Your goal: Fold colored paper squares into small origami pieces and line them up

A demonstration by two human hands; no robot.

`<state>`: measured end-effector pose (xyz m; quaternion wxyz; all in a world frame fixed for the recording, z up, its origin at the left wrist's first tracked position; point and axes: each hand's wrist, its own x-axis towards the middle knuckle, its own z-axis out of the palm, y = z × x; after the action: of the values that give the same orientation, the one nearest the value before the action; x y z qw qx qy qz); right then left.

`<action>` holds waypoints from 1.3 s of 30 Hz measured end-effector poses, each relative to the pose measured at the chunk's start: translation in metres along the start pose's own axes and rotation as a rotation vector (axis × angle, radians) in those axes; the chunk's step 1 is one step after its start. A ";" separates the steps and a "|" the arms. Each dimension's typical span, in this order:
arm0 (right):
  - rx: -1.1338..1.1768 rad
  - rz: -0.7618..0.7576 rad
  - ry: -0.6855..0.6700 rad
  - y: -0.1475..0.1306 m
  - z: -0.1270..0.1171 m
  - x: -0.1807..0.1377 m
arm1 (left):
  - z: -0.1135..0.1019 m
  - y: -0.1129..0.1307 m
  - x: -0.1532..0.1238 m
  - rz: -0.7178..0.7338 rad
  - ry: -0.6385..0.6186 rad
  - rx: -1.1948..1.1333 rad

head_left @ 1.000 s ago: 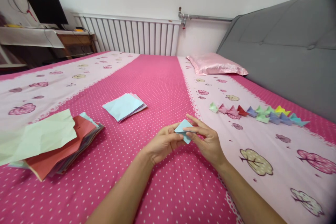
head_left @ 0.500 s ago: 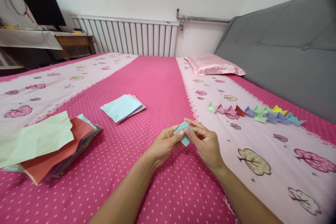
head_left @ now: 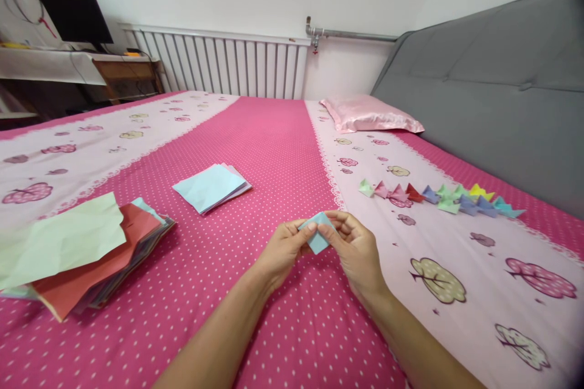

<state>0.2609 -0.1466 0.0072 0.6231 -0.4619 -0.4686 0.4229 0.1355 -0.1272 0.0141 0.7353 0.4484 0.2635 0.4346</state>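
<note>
Between both hands is a small light-blue folded paper [head_left: 319, 242], diamond-shaped, held just above the pink bedspread. My left hand [head_left: 286, 247] pinches its left side, the thumb lying on the front face. On the right side my right hand [head_left: 354, 243] grips it the same way, thumb on the front and fingers curled behind. The paper's back is hidden by the fingers. To the right, a row of folded paper boats [head_left: 449, 199] in several colours sits on the bed. A stack of light-blue and pink paper squares [head_left: 210, 187] lies ahead on the left.
Nearer on the left is a larger pile of coloured sheets [head_left: 98, 255], pale green and red on top. A pink pillow [head_left: 371, 113] rests by the grey headboard [head_left: 493, 73]. Beyond the bed stand a white radiator [head_left: 219, 64] and a desk with a monitor [head_left: 75, 17].
Both thumbs have shifted slightly on the blue paper, and its lower face shows a little more. The view has moved a touch; the stacks and boats stay put on the bed.
</note>
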 end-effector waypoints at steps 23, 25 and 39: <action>-0.033 0.109 -0.569 -0.018 -0.037 0.019 | -0.009 0.003 0.001 -0.045 0.049 0.081; -0.057 0.139 -0.617 -0.022 -0.041 0.019 | -0.009 0.003 0.000 -0.060 0.068 0.163; -0.215 0.217 -0.409 -0.022 -0.036 0.015 | -0.007 -0.003 0.002 -0.030 0.025 0.440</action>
<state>0.3015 -0.1433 0.0262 0.4137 -0.4778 -0.5749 0.5196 0.1324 -0.1234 0.0082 0.6229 0.5887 0.3675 0.3612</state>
